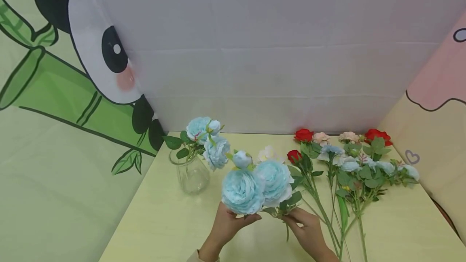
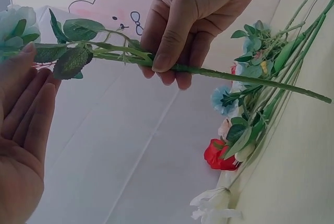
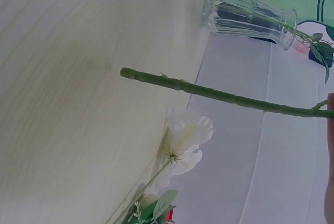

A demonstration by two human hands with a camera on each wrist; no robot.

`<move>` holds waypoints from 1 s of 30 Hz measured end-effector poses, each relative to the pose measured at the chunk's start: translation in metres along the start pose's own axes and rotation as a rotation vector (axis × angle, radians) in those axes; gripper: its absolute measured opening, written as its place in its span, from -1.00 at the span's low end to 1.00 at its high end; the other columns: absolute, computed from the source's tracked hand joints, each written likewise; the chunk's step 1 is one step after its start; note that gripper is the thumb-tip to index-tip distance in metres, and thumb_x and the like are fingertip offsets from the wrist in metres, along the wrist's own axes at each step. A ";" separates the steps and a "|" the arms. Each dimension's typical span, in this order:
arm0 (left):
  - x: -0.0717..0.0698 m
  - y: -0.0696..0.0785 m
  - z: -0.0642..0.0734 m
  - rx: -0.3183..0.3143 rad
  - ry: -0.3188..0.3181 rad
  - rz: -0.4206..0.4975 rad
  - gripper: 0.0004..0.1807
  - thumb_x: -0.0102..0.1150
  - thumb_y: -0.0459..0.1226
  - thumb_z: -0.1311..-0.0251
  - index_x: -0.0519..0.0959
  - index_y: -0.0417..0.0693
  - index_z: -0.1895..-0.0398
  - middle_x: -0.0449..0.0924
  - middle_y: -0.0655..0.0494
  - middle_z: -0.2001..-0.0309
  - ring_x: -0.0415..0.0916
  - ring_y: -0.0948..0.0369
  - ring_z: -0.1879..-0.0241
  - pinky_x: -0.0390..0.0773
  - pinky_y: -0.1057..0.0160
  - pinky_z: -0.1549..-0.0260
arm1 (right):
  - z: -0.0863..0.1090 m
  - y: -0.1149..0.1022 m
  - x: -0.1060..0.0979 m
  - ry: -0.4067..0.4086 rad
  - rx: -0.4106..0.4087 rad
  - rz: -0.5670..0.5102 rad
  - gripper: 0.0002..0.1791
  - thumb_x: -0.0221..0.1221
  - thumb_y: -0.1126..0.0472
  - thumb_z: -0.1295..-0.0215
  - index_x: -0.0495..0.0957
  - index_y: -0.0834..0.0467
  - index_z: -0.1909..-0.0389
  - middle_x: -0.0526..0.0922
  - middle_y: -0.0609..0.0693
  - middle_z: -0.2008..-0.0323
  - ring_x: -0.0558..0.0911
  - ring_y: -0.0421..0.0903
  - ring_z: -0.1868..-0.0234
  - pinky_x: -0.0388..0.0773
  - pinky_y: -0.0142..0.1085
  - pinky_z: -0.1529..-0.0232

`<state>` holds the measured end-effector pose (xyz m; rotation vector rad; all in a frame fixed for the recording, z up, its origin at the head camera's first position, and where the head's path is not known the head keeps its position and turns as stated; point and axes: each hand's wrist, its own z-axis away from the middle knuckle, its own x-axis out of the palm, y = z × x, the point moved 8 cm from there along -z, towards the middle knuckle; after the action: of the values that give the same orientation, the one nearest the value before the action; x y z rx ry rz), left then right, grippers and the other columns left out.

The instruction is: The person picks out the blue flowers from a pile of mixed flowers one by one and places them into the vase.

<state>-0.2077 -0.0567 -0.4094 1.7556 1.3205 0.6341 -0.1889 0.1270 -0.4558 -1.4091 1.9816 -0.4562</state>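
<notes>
A light blue artificial peony stem with two full blooms (image 1: 243, 192) and a bud (image 1: 242, 159) is held up over the table. My right hand (image 1: 306, 229) pinches its green stem (image 2: 250, 79) between thumb and fingers, just below the leaves (image 2: 73, 62). The stem's cut end (image 3: 128, 72) sticks out freely in the right wrist view. Beneath the blooms is my left hand (image 1: 229, 225), its fingers fairly straight and fingertips right at the petals (image 2: 18, 25). A clear glass vase (image 1: 193, 175) stands to the left, bearing another light blue peony stem (image 1: 215, 151).
On the table's right side lie several artificial flowers, among them red roses (image 1: 303, 135), pale pink blooms (image 1: 348, 136) and light blue flowers (image 1: 351, 166). A white flower (image 3: 188, 140) lies behind the held peony. A pale cloth backdrop (image 1: 269, 51) rises at the table's far edge.
</notes>
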 end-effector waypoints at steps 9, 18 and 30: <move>0.003 0.003 -0.004 0.017 -0.032 0.103 -0.63 0.22 -0.50 -0.02 0.43 -0.34 0.06 0.60 0.09 0.25 0.52 0.46 0.35 0.59 0.29 0.50 | -0.007 -0.005 0.001 0.003 -0.002 0.029 -0.77 0.31 0.50 0.14 0.63 0.20 0.41 0.68 0.02 0.48 0.66 -0.32 0.42 0.53 -0.60 0.46; 0.001 0.006 -0.010 -0.011 0.023 -0.025 -0.54 0.30 -0.47 0.06 0.40 -0.29 0.04 0.56 0.25 0.20 0.46 0.46 0.26 0.51 0.38 0.37 | -0.010 -0.008 0.002 -0.002 -0.006 0.032 -0.86 0.31 0.41 0.04 0.64 0.19 0.41 0.68 0.03 0.48 0.67 -0.27 0.44 0.53 -0.60 0.46; -0.001 0.013 -0.009 0.073 0.068 -0.343 -0.41 0.39 -0.44 0.16 0.41 -0.25 -0.03 0.58 -0.15 0.09 0.51 0.33 0.02 0.54 0.26 0.08 | -0.007 -0.005 0.003 0.007 -0.033 0.004 -0.85 0.30 0.40 0.04 0.63 0.24 0.37 0.69 0.08 0.44 0.68 -0.24 0.42 0.54 -0.59 0.43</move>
<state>-0.2080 -0.0558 -0.3932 1.5239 1.6621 0.4588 -0.1912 0.1220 -0.4488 -1.4247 2.0061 -0.4292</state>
